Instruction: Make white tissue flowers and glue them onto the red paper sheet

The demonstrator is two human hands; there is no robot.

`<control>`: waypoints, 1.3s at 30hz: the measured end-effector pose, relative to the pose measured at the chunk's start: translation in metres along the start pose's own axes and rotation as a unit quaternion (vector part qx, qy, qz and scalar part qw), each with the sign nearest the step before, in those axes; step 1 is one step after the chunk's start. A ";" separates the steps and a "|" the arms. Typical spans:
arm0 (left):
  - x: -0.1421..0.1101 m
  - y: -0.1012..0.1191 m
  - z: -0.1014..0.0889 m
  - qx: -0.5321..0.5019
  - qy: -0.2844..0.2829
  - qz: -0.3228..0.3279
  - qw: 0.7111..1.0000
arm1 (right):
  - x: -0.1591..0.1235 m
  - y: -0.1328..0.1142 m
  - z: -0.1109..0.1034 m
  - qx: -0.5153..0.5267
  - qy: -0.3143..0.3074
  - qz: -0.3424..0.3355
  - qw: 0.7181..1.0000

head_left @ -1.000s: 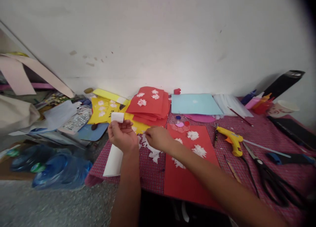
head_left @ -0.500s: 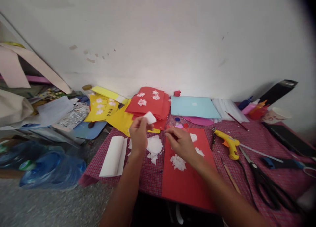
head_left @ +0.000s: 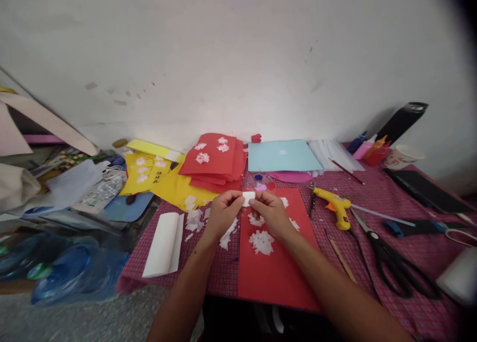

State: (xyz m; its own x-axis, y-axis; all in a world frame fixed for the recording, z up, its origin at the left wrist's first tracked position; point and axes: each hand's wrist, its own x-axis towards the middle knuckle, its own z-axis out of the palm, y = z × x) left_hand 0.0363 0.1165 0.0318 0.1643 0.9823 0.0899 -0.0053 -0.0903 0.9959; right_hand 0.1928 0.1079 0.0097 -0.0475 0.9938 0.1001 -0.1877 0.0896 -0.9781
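Note:
Between my hands I pinch a small folded piece of white paper [head_left: 249, 198]. My left hand [head_left: 225, 212] is closed on its left edge, and my right hand [head_left: 271, 214] on its right edge. Below them lies a red sheet [head_left: 278, 277] bearing several white crumpled-paper flowers, the nearest flower [head_left: 261, 242] fully in sight and others partly behind my right hand. Torn white paper scraps [head_left: 194, 220] are scattered left of the sheet, partly covered by my left arm. A folded white paper stack [head_left: 163, 243] lies farther left.
At the back are red cards [head_left: 214, 158], yellow cards [head_left: 175, 183] and a light blue sheet [head_left: 281, 156]. On the right lie a yellow glue gun [head_left: 337, 205], black scissors [head_left: 398, 267] and a utility knife [head_left: 410, 229]. Paint bottles [head_left: 367, 146] stand near a black flask [head_left: 402, 121].
My right hand has come left and up to meet my left hand at the white paper. Both hands now grip it, over the red sheet's upper left. The view has shifted slightly.

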 end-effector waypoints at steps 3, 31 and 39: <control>0.000 -0.001 0.002 -0.044 -0.026 0.003 0.999 | -0.002 0.000 0.000 -0.009 0.002 -0.007 1.000; -0.003 -0.009 0.001 0.119 0.003 0.090 0.989 | -0.004 -0.002 -0.003 0.078 -0.023 0.016 0.997; 0.000 -0.011 0.002 0.120 0.015 0.136 0.983 | -0.005 0.000 -0.005 0.052 -0.009 0.006 0.999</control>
State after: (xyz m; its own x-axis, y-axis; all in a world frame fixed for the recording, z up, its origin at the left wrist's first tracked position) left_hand 0.0384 0.1167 0.0210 0.1608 0.9203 0.3566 0.1892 -0.3833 0.9040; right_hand 0.1983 0.1037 0.0080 -0.0684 0.9933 0.0934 -0.2873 0.0701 -0.9553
